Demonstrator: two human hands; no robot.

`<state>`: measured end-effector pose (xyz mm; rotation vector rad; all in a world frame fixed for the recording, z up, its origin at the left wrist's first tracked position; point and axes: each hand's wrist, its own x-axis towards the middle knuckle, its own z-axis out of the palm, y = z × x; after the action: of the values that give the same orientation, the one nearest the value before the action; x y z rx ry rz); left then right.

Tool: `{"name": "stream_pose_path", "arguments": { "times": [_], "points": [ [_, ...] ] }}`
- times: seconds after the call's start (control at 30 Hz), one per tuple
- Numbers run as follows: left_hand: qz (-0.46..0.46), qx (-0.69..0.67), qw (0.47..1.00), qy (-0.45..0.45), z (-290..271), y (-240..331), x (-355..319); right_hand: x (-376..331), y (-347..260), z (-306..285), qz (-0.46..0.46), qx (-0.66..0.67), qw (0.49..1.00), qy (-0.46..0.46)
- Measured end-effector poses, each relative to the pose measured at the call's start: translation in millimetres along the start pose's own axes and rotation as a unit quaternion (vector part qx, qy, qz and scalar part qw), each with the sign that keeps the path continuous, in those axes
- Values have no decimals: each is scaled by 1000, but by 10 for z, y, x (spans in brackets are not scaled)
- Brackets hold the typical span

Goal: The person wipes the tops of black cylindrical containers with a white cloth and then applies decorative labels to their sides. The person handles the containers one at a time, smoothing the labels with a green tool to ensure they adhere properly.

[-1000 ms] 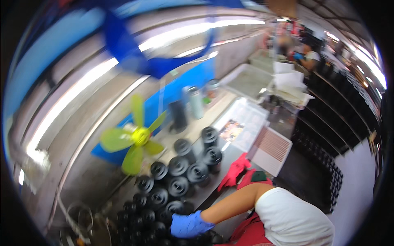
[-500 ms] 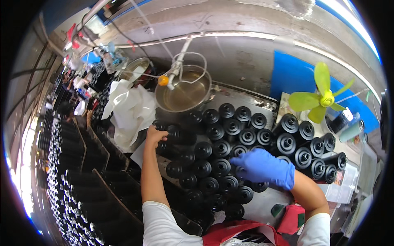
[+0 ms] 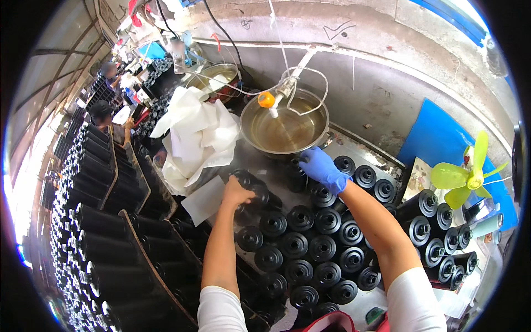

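Observation:
Many black cylinders (image 3: 322,248) with stepped round tops stand packed together on a metal tabletop. At the group's left edge, my bare left hand (image 3: 238,193) has its fingers wrapped round a black cylinder (image 3: 258,195); others beside it are partly hidden. My right hand (image 3: 327,170), in a blue glove, reaches over the group to its far side, just below the metal bowl (image 3: 284,124). Its fingers are curled on the upper part of another black cylinder (image 3: 296,176). The tips are partly hidden.
Crumpled white sheets (image 3: 193,135) and a flat white sheet (image 3: 203,200) lie left of the bowl. A tap with an orange part (image 3: 266,99) hangs over it. Racks of black cylinders (image 3: 119,249) fill the left. A yellow-green fan (image 3: 468,176) stands right. Two people work far left.
My right hand has moved from the middle right of the group to its far side and onto a cylinder. The left hand stays at the left edge. The view has shifted.

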<state>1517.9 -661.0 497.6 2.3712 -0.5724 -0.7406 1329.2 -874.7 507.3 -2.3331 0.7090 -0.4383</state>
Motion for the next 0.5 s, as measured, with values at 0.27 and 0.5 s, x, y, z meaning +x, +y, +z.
{"name": "stream_pose_path", "arguments": {
  "times": [0.27,0.5],
  "points": [
    [3,36,999,-29,15,47,-161,425,143,654,95,-53,992,-60],
    [-1,-8,999,-40,323,387,-97,663,362,598,182,67,963,-186]
  ]
}}
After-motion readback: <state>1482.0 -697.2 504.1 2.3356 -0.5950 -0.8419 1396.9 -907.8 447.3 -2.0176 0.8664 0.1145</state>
